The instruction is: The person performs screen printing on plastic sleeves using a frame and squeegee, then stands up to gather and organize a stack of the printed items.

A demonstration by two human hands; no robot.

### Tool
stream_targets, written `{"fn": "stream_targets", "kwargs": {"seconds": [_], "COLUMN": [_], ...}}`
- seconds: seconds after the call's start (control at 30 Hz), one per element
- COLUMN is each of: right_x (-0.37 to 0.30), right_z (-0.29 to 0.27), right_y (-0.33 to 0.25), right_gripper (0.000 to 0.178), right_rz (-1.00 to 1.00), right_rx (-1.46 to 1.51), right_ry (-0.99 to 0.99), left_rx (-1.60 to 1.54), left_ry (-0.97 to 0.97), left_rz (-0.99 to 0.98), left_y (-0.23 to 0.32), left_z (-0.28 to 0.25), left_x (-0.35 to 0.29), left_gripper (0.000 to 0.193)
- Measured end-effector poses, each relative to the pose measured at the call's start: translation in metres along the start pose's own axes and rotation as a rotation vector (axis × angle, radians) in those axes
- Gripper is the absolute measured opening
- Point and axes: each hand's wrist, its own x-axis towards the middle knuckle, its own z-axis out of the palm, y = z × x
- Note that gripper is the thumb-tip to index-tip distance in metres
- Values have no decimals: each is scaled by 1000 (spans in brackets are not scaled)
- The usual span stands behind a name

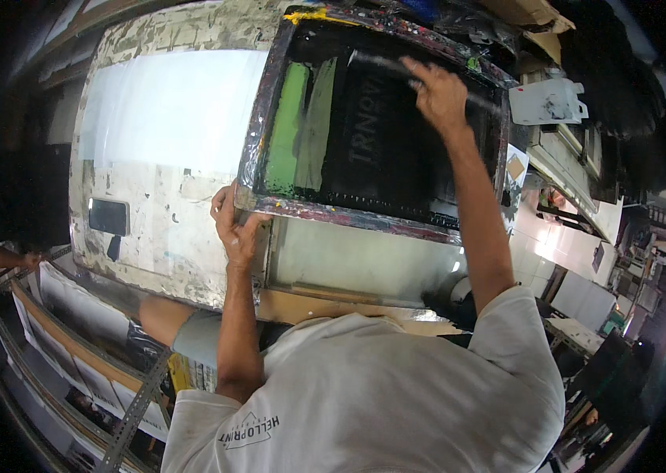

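A screen printing frame [357, 219], its wooden rim smeared with old ink, lies on the worktable. Black ink [396, 150] covers most of its mesh, with dark lettering showing faintly through. Two green strips [290, 126] run along the mesh's left side. At the near left corner my left hand [233, 229] grips the rim between thumb and fingers. Over the far part of the mesh my right hand [437, 93] holds a squeegee [376, 61], a long narrow bar blurred by motion. Its blade edge cannot be made out.
A white sheet [175, 106] lies on the stained board left of the frame, with a phone [108, 216] nearer me. Beyond the frame's right side stands a white plastic jug [546, 102]. Another person's hand [27, 260] shows at far left, above a metal rack [112, 430].
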Motion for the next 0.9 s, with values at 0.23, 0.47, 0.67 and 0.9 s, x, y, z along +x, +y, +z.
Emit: {"fn": "stream_targets", "kwargs": {"seconds": [0.23,0.47,0.67,0.9], "right_x": [-109,-102,-17,82], "right_z": [-105,-192,-230,-250], "right_y": [-99,-132,-76,-43], "right_gripper": [46,62,65,59], "right_rz": [63,-55,-157,-144], "right_rx": [172,62,72,-142], "right_ry": [-133,33,177,327], "left_rx": [-219,-331,-482,340], "left_ry": [107,250,294,8], "left_rz": [-89,45,179,-31], "left_y": [36,121,168,70], "left_z": [4,4,20,102], "left_x": [4,46,99,65], "left_gripper": [72,60,57,53]}}
